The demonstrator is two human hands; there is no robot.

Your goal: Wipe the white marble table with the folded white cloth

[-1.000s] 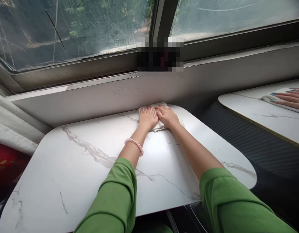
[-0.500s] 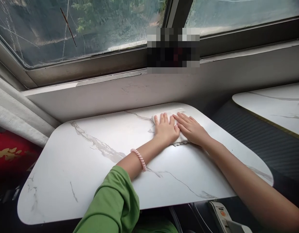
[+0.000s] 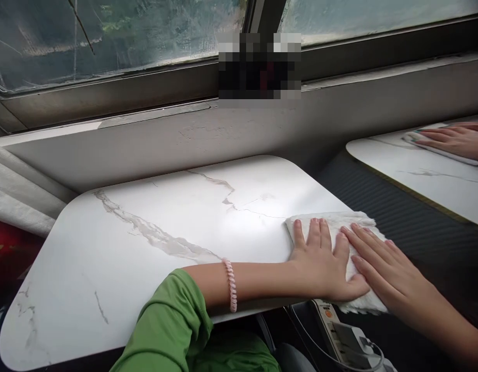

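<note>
A white fluffy cloth point(image 3: 341, 219) lies flat at the right end of the white marble-patterned table point(image 3: 107, 263), part of it reaching past the near edge. My left hand point(image 3: 320, 266) presses on it with the palm down and the fingers spread. Beside it, my right hand point(image 3: 391, 274) rests flat on the cloth's right part, fingers stretched out and close to the left thumb. A pink coiled band point(image 3: 230, 285) circles my left wrist.
Another person's hand point(image 3: 461, 140) lies on a white cloth point(image 3: 442, 150) on a second marble-patterned table point(image 3: 425, 175). A power strip point(image 3: 327, 325) with a plugged-in cable sits below the near edge. The wall point(image 3: 157, 147) and window run along the back.
Both my hands and the cloth have slid from the table's far right part towards me and to the right. Another person's hand with a cloth has come into view on the second table.
</note>
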